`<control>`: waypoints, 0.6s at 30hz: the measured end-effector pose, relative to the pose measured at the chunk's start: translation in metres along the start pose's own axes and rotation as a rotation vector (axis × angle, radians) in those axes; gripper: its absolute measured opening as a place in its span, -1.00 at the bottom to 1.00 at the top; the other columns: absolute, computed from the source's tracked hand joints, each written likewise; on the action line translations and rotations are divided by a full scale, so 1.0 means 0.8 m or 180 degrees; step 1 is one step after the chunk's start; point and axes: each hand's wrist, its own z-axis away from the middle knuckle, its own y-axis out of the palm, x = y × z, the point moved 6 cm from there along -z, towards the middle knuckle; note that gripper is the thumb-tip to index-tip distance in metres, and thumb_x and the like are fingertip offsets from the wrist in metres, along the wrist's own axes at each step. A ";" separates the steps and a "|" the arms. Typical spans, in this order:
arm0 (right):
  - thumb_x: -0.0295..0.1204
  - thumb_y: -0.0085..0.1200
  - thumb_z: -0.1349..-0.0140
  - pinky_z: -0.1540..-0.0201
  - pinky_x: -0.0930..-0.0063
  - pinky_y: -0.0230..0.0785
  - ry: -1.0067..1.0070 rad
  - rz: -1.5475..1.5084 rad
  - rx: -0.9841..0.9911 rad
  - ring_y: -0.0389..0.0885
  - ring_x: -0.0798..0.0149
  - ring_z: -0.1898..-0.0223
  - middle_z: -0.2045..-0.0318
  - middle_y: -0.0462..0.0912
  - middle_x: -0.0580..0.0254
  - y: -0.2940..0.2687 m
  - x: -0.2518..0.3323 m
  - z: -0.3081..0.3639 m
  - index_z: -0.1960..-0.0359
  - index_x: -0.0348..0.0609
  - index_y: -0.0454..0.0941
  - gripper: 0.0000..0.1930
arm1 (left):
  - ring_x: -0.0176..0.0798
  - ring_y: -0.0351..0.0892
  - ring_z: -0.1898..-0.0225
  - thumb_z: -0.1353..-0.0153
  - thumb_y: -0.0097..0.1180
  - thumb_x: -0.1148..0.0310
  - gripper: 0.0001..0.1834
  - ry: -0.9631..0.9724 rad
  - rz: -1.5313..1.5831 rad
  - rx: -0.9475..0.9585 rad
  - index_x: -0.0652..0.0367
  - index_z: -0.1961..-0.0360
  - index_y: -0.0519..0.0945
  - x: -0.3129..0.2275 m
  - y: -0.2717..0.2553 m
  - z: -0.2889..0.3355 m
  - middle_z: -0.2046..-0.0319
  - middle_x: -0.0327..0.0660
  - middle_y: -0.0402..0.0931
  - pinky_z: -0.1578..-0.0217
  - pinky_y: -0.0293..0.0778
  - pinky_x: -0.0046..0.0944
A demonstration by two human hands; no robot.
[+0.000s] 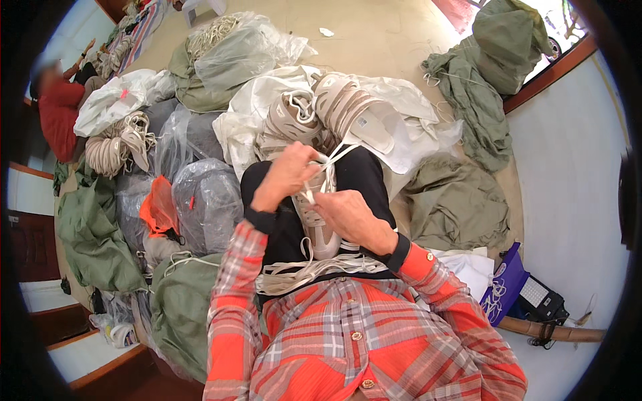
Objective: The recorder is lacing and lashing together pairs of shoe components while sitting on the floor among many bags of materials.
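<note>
Between my thighs rests a beige and white sneaker upper [321, 235], its toe end toward me. White shoelace [342, 154] runs from its eyelets, with loops standing above it. My left hand [293, 174] is closed over the far left side of the upper, its fingers pinching the lace. Lower and to the right, my right hand [354, 217] pinches another stretch of the lace between thumb and fingers. A bundle of loose laces [314, 275] lies across my lap. Just beyond my knees, nested stacks of similar uppers [338, 100] lie on white sacking [401, 100].
Clear plastic-wrapped bundles [208, 197] and an orange bag [159, 206] crowd my left side, near green sacks [93, 227]. Another green sack [458, 200] lies right, before a purple box [501, 284] and a lamp-like device [540, 299]. A person in red [61, 110] sits far left.
</note>
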 end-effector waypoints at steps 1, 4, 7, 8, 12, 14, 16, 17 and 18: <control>-0.39 -0.01 -0.15 0.55 0.16 0.32 -0.0169 0.0030 -0.0005 0.51 -0.06 0.60 0.73 0.45 0.00 -0.004 0.006 0.003 0.53 -0.24 0.40 -0.81 | -0.01 0.42 0.28 -0.07 0.05 0.36 -0.80 0.0135 -0.0170 0.0262 0.27 0.34 0.53 0.007 0.033 -0.006 0.48 -0.03 0.43 0.25 0.36 -0.15; -0.46 -0.02 -0.11 0.53 0.22 0.34 -0.0319 0.0280 0.0161 0.54 0.00 0.55 0.65 0.48 0.01 -0.010 0.007 0.006 0.47 -0.22 0.42 -0.90 | 0.04 0.40 0.26 -0.03 0.05 0.37 -0.85 0.0002 -0.0111 0.0543 0.22 0.44 0.56 0.007 0.054 -0.013 0.48 -0.03 0.41 0.23 0.33 -0.10; -0.52 0.00 0.02 0.44 0.22 0.35 -0.0597 -0.0147 -0.0354 0.53 0.01 0.39 0.41 0.48 0.00 -0.047 0.025 -0.007 0.39 -0.16 0.47 -0.88 | 0.02 0.43 0.26 -0.05 0.01 0.38 -0.83 0.0072 -0.0377 0.0381 0.14 0.36 0.60 -0.001 0.048 -0.013 0.40 -0.08 0.46 0.23 0.40 -0.10; -0.52 0.00 0.02 0.44 0.22 0.35 -0.0621 -0.0118 -0.0372 0.53 0.01 0.39 0.41 0.48 0.00 -0.055 0.019 -0.014 0.39 -0.16 0.47 -0.88 | 0.02 0.43 0.26 -0.05 0.01 0.38 -0.83 0.0097 -0.0393 0.0351 0.14 0.36 0.60 -0.002 0.048 -0.015 0.40 -0.08 0.46 0.23 0.40 -0.10; -0.48 -0.01 -0.10 0.40 0.29 0.34 0.0053 -0.0392 -0.0808 0.51 -0.01 0.46 0.53 0.51 0.01 -0.077 -0.039 -0.058 0.37 -0.25 0.58 -0.86 | -0.17 0.47 0.38 -0.15 -0.03 0.41 -0.83 -0.0270 0.1027 -0.0550 0.29 0.32 0.52 -0.012 0.016 0.011 0.47 -0.15 0.49 0.33 0.36 -0.25; -0.44 0.01 -0.12 0.40 0.34 0.34 0.0167 -0.0552 -0.0756 0.52 0.05 0.47 0.54 0.54 0.00 -0.090 -0.028 -0.074 0.42 -0.27 0.60 -0.84 | -0.42 0.39 0.47 -0.23 -0.05 0.38 -0.81 -0.1284 0.2108 -0.0667 0.31 0.33 0.51 -0.024 -0.025 0.039 0.53 -0.27 0.47 0.40 0.30 -0.41; -0.38 0.02 -0.11 0.42 0.23 0.33 0.0130 -0.0918 -0.0472 0.51 -0.05 0.45 0.56 0.52 -0.06 -0.087 -0.014 -0.085 0.48 -0.26 0.60 -0.81 | -0.53 0.29 0.48 -0.27 -0.04 0.34 -0.79 -0.1177 0.2247 -0.1017 0.29 0.32 0.52 -0.038 -0.044 0.058 0.56 -0.36 0.42 0.43 0.26 -0.50; -0.39 0.04 -0.10 0.43 0.28 0.32 0.0116 -0.1002 -0.0399 0.51 -0.02 0.48 0.58 0.52 -0.04 -0.084 -0.006 -0.086 0.49 -0.29 0.59 -0.80 | -0.52 0.30 0.49 -0.27 -0.04 0.35 -0.80 -0.1122 0.2277 -0.1185 0.29 0.31 0.51 -0.049 -0.054 0.063 0.57 -0.36 0.43 0.44 0.27 -0.50; -0.39 0.04 -0.10 0.43 0.28 0.32 0.0076 -0.1017 -0.0362 0.51 -0.02 0.48 0.58 0.52 -0.04 -0.083 0.002 -0.086 0.49 -0.29 0.59 -0.80 | -0.51 0.32 0.50 -0.27 -0.03 0.35 -0.80 -0.1065 0.2307 -0.1349 0.29 0.31 0.51 -0.058 -0.061 0.067 0.57 -0.35 0.43 0.44 0.27 -0.50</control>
